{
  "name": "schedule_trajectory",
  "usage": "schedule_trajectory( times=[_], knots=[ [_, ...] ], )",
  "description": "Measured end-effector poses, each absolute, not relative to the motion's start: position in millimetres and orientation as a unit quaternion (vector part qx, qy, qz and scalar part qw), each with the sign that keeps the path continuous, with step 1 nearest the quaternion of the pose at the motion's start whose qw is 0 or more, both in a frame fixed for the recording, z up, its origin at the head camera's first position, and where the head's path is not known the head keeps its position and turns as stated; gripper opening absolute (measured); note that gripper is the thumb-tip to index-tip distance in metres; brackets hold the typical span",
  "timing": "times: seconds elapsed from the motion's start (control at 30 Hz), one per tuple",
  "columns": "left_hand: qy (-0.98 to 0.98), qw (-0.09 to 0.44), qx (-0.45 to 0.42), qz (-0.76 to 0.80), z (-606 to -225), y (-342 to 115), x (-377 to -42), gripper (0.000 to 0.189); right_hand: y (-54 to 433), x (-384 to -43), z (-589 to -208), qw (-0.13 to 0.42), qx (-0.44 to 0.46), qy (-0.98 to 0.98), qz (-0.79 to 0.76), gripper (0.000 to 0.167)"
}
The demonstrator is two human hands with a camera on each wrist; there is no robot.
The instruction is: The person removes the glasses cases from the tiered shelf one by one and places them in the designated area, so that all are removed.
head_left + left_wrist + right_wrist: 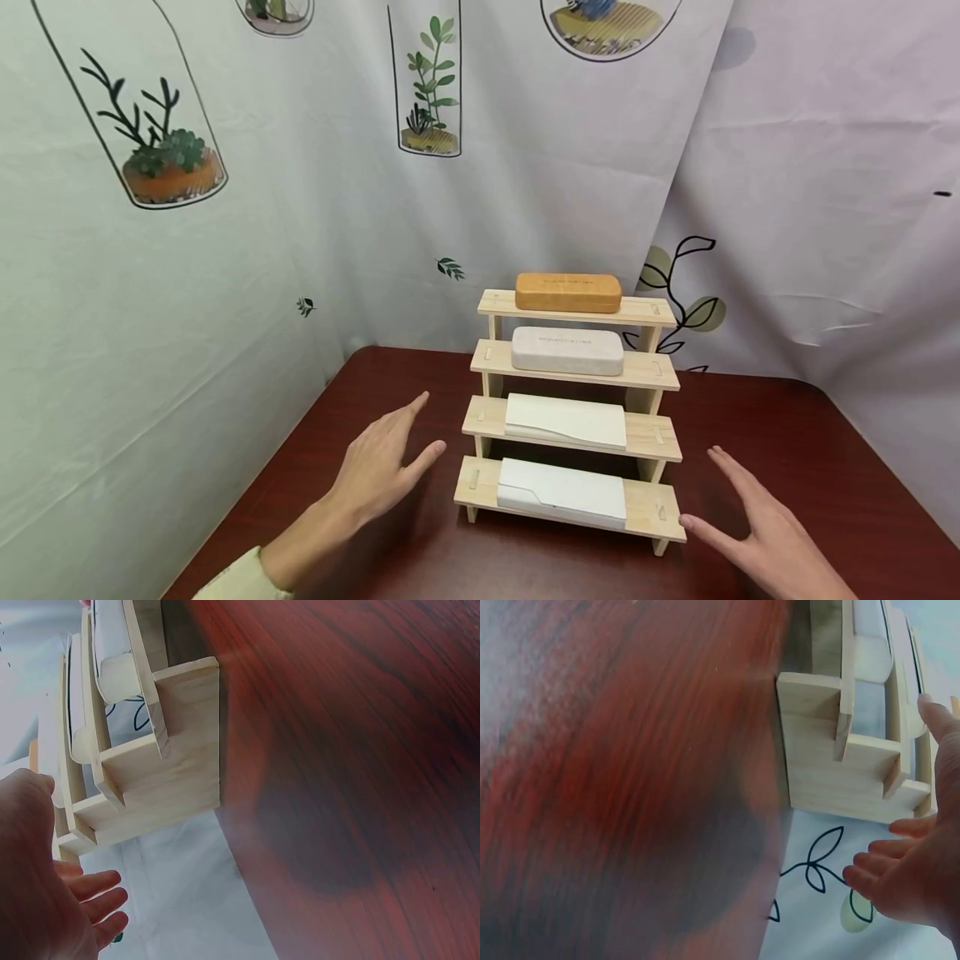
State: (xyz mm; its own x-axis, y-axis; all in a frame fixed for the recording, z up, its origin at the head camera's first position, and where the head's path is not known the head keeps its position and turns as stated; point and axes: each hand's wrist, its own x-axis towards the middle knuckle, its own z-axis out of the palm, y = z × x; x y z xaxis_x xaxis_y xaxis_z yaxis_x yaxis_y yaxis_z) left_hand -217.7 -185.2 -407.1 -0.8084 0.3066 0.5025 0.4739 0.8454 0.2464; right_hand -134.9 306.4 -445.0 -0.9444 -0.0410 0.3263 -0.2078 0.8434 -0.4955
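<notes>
A four-tier wooden display stand (pixel 654 498) stands on the dark red table, one case on each step. On the top step lies an orange-brown glasses case (pixel 567 292), and below it a light grey glasses case (pixel 567 351). The third step down bears a cream flap case (pixel 566 420); a white flap case (pixel 561 492) lies on the lowest. To the left of the stand my left hand (pixel 378 467) is held with fingers extended and thumb apart, holding nothing. My right hand (pixel 776 533) is on the other side, likewise spread, its thumb near the lowest step's right end.
The dark red table (pixel 405 542) runs up to a pale curtain (pixel 360 217) printed with plants in jars, which hangs behind and to the left. In the left wrist view, the stand's wooden side panel (pixel 184 742) rises from the table.
</notes>
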Motion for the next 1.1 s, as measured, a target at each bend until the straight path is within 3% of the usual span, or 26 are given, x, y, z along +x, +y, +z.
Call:
schedule_trajectory(
  times=[0.27, 0.97, 1.1],
  knots=[
    [-0.934, 0.221, -0.211, -0.184, -408.4, -181.1, -214.7, 0.075, 300.8, -135.7, -450.5, 0.186, 0.073, -0.944, 0.263, 0.098],
    [-0.916, 0.240, -0.245, -0.208, -407.2, -164.3, -203.6, 0.075, 289.2, -138.5, -443.4, 0.089, 0.041, -0.943, 0.318, 0.099],
    [-0.911, 0.245, -0.252, -0.215, -408.1, -161.7, -201.5, 0.073, 288.6, -139.0, -444.2, 0.092, 0.040, -0.943, 0.316, 0.098]
  ],
)
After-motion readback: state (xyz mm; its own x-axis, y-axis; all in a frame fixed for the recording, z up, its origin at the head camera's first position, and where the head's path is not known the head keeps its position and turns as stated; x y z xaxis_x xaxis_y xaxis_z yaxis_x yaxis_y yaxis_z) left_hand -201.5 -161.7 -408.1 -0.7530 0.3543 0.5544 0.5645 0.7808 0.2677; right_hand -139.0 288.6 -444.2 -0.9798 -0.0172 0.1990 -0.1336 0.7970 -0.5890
